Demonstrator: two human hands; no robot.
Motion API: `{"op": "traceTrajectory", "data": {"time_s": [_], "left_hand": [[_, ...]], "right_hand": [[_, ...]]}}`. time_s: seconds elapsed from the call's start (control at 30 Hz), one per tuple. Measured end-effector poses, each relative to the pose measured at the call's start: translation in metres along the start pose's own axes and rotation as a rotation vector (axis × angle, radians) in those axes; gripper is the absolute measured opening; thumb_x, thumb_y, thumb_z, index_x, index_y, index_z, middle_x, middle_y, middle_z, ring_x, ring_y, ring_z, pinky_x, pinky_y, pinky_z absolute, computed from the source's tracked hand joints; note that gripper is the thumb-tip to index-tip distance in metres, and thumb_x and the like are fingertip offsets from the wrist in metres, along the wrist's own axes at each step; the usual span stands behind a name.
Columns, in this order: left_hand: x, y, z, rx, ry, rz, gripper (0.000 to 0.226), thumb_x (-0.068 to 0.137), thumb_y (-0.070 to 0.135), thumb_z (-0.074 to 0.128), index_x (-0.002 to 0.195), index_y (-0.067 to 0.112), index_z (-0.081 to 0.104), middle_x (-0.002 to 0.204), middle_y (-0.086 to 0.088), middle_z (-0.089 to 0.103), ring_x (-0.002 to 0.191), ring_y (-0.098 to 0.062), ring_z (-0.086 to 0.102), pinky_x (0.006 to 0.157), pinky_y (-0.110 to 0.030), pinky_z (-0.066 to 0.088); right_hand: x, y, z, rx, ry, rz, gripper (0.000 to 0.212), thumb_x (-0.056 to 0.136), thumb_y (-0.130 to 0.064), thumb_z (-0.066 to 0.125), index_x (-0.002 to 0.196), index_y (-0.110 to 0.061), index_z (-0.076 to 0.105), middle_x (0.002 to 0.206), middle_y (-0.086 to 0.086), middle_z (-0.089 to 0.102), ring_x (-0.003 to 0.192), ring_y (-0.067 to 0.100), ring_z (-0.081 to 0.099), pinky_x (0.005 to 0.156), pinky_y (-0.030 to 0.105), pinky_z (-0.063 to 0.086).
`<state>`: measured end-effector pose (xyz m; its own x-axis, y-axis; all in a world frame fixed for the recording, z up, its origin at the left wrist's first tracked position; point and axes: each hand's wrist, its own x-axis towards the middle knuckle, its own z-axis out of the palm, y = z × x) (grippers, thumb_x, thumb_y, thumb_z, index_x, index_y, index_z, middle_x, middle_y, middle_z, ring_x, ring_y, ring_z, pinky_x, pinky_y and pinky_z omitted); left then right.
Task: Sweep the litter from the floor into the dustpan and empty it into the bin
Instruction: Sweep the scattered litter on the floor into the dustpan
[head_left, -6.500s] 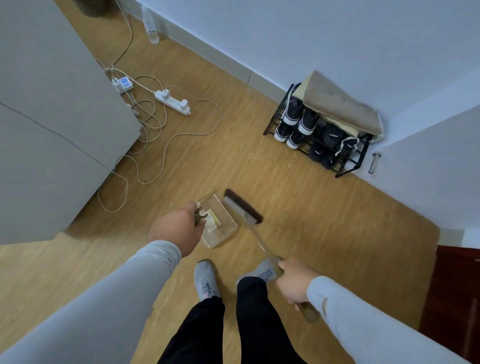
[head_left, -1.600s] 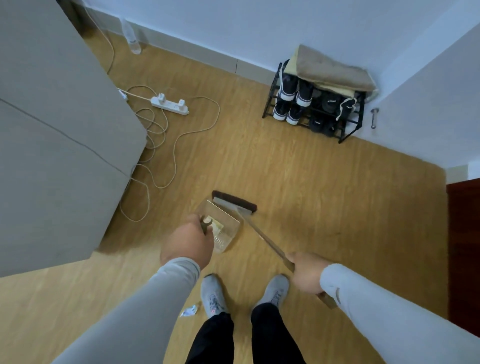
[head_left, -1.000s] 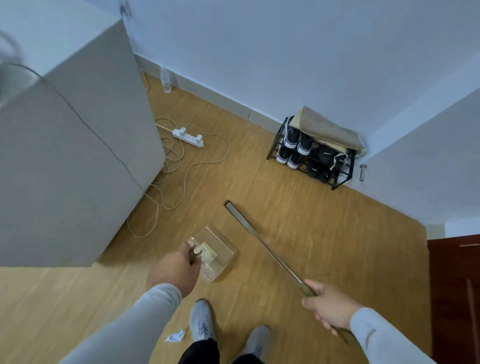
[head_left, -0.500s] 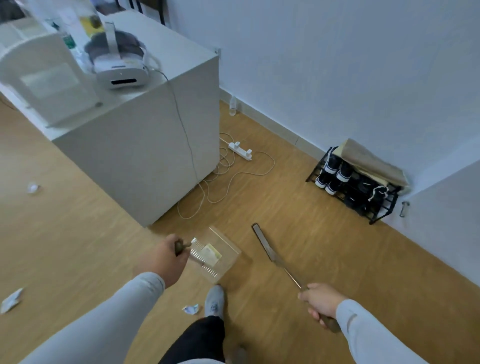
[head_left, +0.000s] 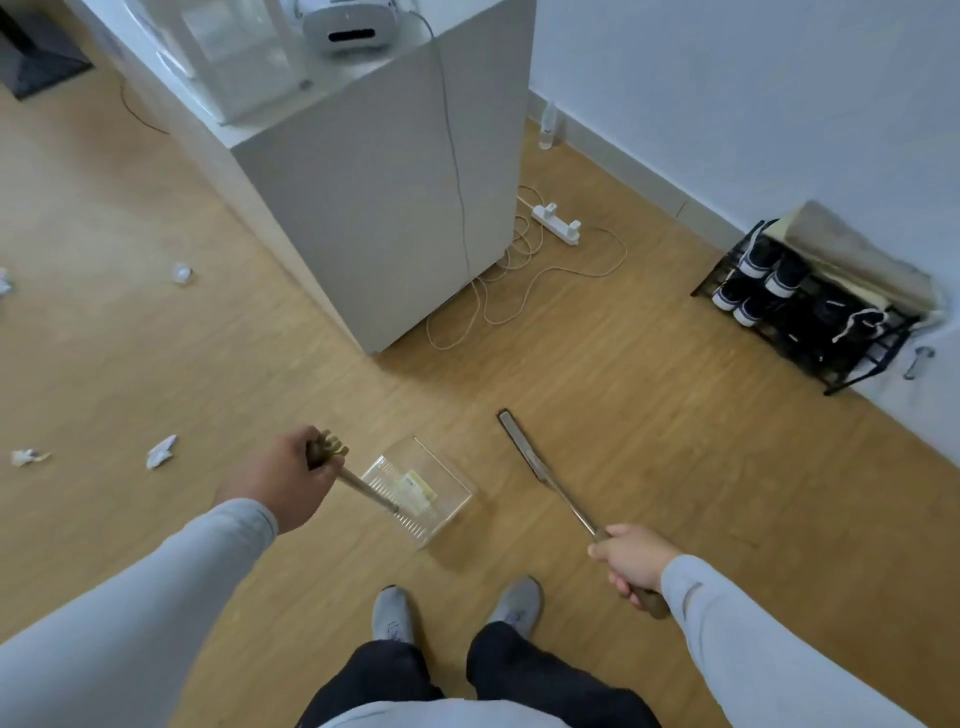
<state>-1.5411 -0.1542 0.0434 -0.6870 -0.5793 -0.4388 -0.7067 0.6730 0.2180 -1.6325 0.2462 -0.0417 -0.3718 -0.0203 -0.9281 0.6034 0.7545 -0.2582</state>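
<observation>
The left hand (head_left: 280, 480) grips the handle of the clear dustpan (head_left: 418, 491), which looks light and rigid; the right hand (head_left: 631, 564) grips the broom (head_left: 545, 473) by its stick; crumpled paper litter (head_left: 161, 451), featherlight, lies leftward on the floor (head_left: 649, 415)

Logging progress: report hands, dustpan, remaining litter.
Left hand grips dustpan handle; right hand grips broom. Dustpan holds one scrap. Paper scraps on floor, left. No bin in view.
</observation>
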Motion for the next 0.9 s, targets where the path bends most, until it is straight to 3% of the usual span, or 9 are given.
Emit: {"op": "traceTrajectory", "data": {"time_s": [0.27,0.37,0.57,0.67,0.73,0.9], "left_hand": [[-0.003,-0.092,0.019,0.127,-0.095,0.087,0.020,0.089,0.050,0.060,0.084,0.032,0.053,0.078,0.009,0.063,0.071,-0.020,0.060,0.061,-0.029,0.046],[0.008,-0.125,0.034,0.145,-0.153,0.153,0.024,0.085,0.056,0.055,0.083,0.033,0.051,0.082,0.008,0.067,0.073,-0.021,0.062,0.069,-0.033,0.055],[0.023,-0.172,0.057,0.227,-0.207,0.262,0.023,0.093,0.053,0.049,0.092,0.031,0.052,0.083,0.009,0.068,0.076,-0.023,0.064,0.069,-0.034,0.056],[0.025,-0.187,0.070,0.209,-0.231,0.280,0.019,0.095,0.051,0.048,0.092,0.032,0.047,0.081,0.010,0.063,0.076,-0.024,0.061,0.065,-0.031,0.054],[0.024,-0.195,0.078,0.195,-0.238,0.304,0.019,0.096,0.050,0.046,0.092,0.032,0.044,0.079,0.009,0.061,0.075,-0.025,0.061,0.065,-0.032,0.053],[0.028,-0.217,0.086,0.211,-0.228,0.317,0.024,0.096,0.052,0.044,0.099,0.028,0.048,0.086,0.006,0.068,0.080,-0.027,0.065,0.068,-0.036,0.057]], "right_hand": [[-0.016,0.001,0.086,0.003,0.011,0.040,0.068,0.097,-0.027,0.057,0.158,-0.019,0.030,0.061,0.008,0.054,0.049,0.016,0.048,0.046,0.022,0.041],[-0.025,0.000,0.125,0.009,0.036,0.063,0.071,0.097,-0.027,0.057,0.160,-0.018,0.026,0.060,0.007,0.055,0.050,0.017,0.049,0.046,0.022,0.042],[-0.034,-0.020,0.200,0.033,0.058,0.090,0.052,0.095,-0.023,0.056,0.145,-0.012,0.045,0.048,0.006,0.052,0.048,0.022,0.048,0.049,0.028,0.041],[-0.035,-0.034,0.232,-0.028,0.060,0.099,0.061,0.094,-0.019,0.054,0.152,-0.013,0.038,0.048,0.005,0.053,0.047,0.021,0.049,0.045,0.028,0.044],[-0.033,-0.043,0.251,-0.064,0.055,0.088,0.064,0.091,-0.015,0.051,0.154,-0.014,0.036,0.052,0.005,0.056,0.047,0.019,0.051,0.044,0.027,0.045],[-0.038,-0.057,0.296,-0.202,0.057,0.078,0.037,0.094,-0.007,0.046,0.131,-0.008,0.051,0.079,0.007,0.057,0.052,0.015,0.053,0.039,0.018,0.044]]}}
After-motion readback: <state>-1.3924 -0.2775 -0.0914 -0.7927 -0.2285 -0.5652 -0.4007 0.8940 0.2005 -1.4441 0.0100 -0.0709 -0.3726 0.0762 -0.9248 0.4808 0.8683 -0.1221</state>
